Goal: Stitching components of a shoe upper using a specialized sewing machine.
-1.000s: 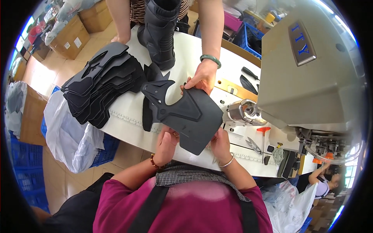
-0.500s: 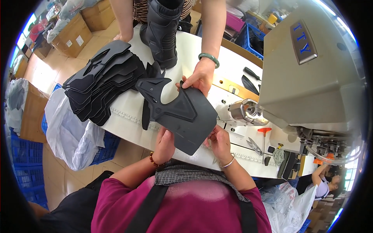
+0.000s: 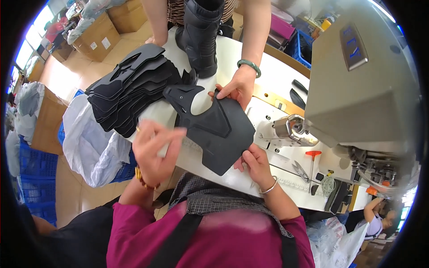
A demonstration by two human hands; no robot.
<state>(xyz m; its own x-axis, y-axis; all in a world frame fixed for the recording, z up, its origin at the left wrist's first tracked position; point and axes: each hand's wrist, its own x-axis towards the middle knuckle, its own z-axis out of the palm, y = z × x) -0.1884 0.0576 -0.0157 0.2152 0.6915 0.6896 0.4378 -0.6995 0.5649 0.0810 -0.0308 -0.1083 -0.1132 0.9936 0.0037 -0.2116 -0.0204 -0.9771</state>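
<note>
Although both of the person's hands flanked the black panel [image 3: 223,129] in the head view, the right hand [image 3: 257,166] was the nearer, its fingertips meeting the panel's lower right edge; whether thumb and fingers pinched that edge could not be told. From this grip the panel lay forward and to the left, its long axis running obliquely from the broad end, beside the right hand, to the pronged end, farther forward and left. The left hand [image 3: 156,152], blurred, grasped nothing; its fingers were parted and pointed rightward, just beside the panel's left margin, contact being unclear. Forward of the right-hand grip, a co-worker's hand [image 3: 239,89] held the panel's far edge, thumb uppermost, near the curved notch. Left of the panel, and forward of the left hand, lay a stack of black pieces [image 3: 129,89]; to the right of the grip stood the sewing machine [image 3: 357,89].
</note>
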